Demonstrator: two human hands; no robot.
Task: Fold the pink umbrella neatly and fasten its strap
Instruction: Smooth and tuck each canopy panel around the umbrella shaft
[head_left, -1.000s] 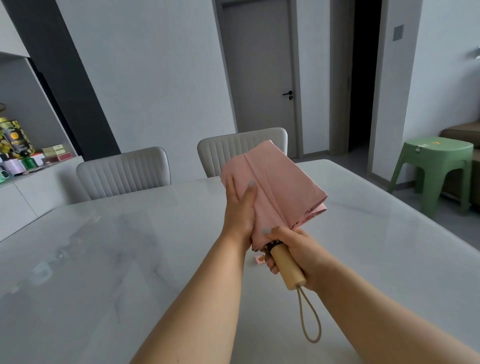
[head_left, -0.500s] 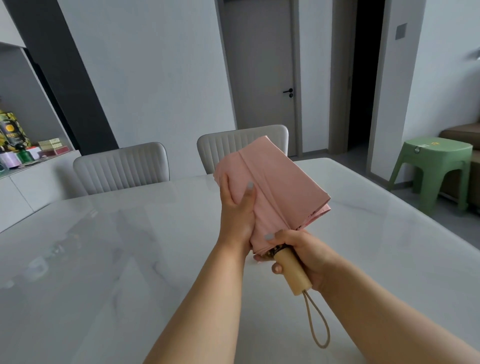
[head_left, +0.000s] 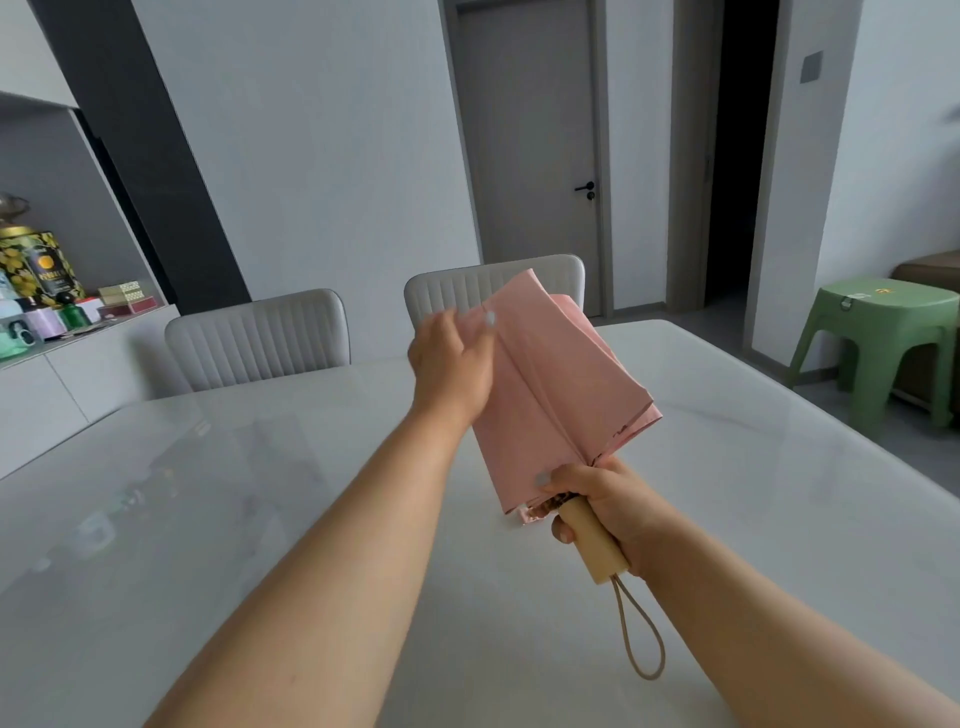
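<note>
The pink umbrella (head_left: 556, 395) is collapsed and held in the air above the white marble table (head_left: 208, 519), its canopy pointing up and away from me. My right hand (head_left: 602, 512) grips its light wooden handle (head_left: 592, 545), thumb pressed on the canopy's lower edge. A beige cord loop (head_left: 641, 631) hangs from the handle's end. My left hand (head_left: 454, 364) holds the canopy's upper left part, thumb across the fabric; it is motion-blurred. The umbrella's strap is not visible.
Two grey padded chairs (head_left: 257, 338) (head_left: 467, 291) stand at the table's far side. A sideboard with tins and small boxes (head_left: 41, 291) is at the left. A green plastic stool (head_left: 878, 338) stands on the floor at the right, beyond it a closed door (head_left: 530, 156).
My left hand has slid up the canopy from near the handle toward its top. The umbrella has tilted a little more to the left; my right hand keeps its grip on the handle.
</note>
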